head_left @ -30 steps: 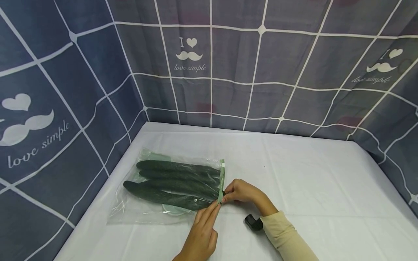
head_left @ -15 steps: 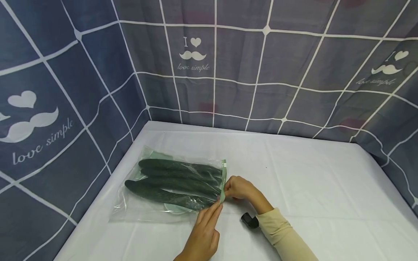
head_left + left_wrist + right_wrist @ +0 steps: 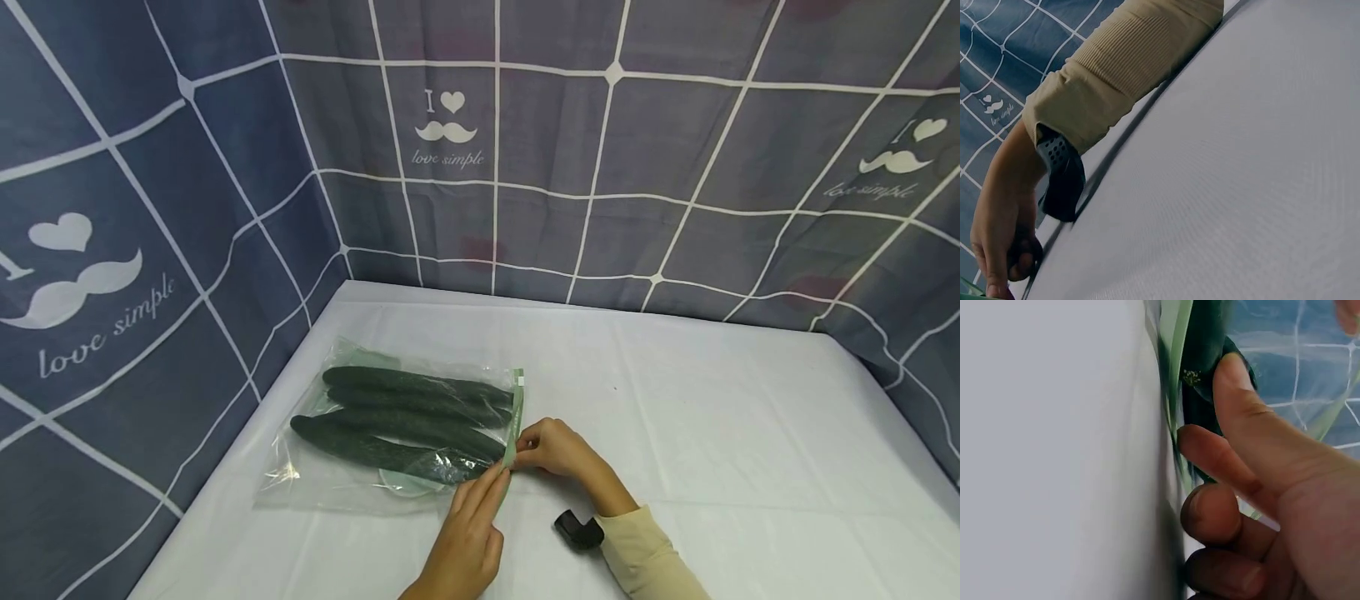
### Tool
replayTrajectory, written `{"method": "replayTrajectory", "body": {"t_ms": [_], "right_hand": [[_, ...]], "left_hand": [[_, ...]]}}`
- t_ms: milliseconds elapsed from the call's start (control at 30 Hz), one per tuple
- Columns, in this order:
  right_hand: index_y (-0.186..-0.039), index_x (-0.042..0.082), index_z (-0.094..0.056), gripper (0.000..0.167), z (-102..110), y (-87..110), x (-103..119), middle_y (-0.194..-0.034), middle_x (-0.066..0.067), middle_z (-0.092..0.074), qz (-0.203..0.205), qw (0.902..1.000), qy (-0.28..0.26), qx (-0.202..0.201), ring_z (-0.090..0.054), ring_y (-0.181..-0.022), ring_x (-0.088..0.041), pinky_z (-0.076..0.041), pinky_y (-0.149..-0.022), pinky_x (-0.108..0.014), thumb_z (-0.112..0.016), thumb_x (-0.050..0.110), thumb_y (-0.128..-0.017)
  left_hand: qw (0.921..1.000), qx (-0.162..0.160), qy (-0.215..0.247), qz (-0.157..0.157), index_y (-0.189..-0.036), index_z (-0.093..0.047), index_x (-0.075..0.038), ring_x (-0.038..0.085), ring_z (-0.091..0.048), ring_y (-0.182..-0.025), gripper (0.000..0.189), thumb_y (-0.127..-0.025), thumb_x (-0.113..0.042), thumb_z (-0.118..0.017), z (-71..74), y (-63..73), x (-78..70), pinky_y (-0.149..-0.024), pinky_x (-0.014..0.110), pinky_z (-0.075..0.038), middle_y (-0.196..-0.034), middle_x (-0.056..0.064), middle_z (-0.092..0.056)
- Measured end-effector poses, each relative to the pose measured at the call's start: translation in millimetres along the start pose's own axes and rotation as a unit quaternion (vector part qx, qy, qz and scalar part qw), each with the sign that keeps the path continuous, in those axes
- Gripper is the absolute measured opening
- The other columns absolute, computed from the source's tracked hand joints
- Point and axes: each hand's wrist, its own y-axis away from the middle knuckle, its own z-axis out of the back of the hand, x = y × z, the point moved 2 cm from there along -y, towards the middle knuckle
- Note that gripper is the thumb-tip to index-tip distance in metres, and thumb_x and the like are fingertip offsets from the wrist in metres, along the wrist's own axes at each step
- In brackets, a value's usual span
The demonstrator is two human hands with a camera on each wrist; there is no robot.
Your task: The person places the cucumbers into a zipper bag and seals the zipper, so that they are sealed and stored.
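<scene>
A clear zip bag (image 3: 352,497) lies on the white table with several long dark green cucumbers (image 3: 405,425) inside. Its light green zip edge (image 3: 517,408) faces right. My left hand (image 3: 465,533) rests on the near end of that edge, index and middle fingers straight. From the other side, my right hand (image 3: 558,450) pinches the edge between thumb and index finger, close to the left fingertips. In the right wrist view the thumb (image 3: 1235,378) overlaps a cucumber end (image 3: 1200,378), and the green strips stand apart. The left wrist view shows the right hand and sleeve, not the left hand.
A pale green shape (image 3: 408,483) shows through the bag beneath the cucumbers. A black device (image 3: 579,530) sits at the right wrist, beside the beige sleeve (image 3: 648,554). Grey-blue checked curtains (image 3: 555,150) stand behind and to the left of the white tabletop (image 3: 712,417).
My right hand shifts slightly away from the edge, then back toward its near end. A dark tip seen past the edge earlier no longer shows in the head view. The left hand barely moves.
</scene>
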Motion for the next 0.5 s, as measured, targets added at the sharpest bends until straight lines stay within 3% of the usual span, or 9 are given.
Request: {"method": "replayTrajectory", "body": {"t_ms": [300,500], "right_hand": [[-0.081,0.015,-0.074,0.020,0.9,2.3,-8.3,-0.054,0.001,-0.061,0.031,0.9976,-0.055,0.029,-0.045,-0.042,-0.004,-0.038,-0.042,-0.020,-0.065,0.033,-0.081],[-0.078,0.014,-0.074,0.017,-0.3,2.1,-8.0,-0.047,0.000,-0.056,0.035,0.9985,-0.042,0.007,-0.041,-0.037,-0.001,-0.034,-0.039,-0.018,-0.065,0.028,-0.081]], "left_hand": [[0.9991,0.021,0.022,0.029,-0.124,-0.050,0.006,0.016,-0.048,-0.106,0.065,-0.060,0.010,-0.059,0.9,1.0,1.7,-0.082,0.029,-0.047,-0.134,0.014,-0.046],[0.9990,0.021,0.022,0.032,-0.124,-0.051,0.006,0.015,-0.048,-0.104,0.064,-0.060,0.010,-0.058,0.8,0.1,0.4,-0.081,0.029,-0.047,-0.133,0.013,-0.048]]}}
